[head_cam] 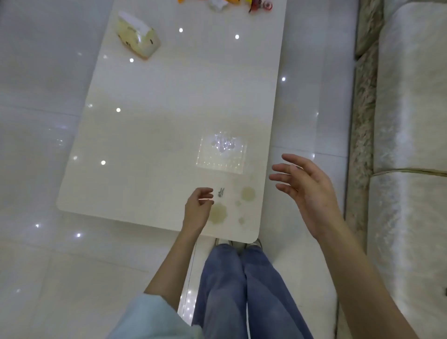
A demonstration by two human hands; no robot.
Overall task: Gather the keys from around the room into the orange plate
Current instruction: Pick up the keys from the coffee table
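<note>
A small silver key (221,192) lies on the glossy cream table (154,135) near its front right corner. My left hand (198,208) hovers just left of the key, fingers curled and apart, holding nothing. My right hand (305,191) is raised off the table's right edge, fingers spread, empty. Orange things (232,2) at the table's far end are cut off by the frame's top, so I cannot tell whether the plate is among them.
A pale yellow tissue box (139,38) lies at the table's far left. Red and yellow items (260,5) cluster at the far end. A cream sofa (408,135) runs along the right. Tan stains (248,193) mark the table beside the key. My legs in jeans (242,290) stand at the near edge.
</note>
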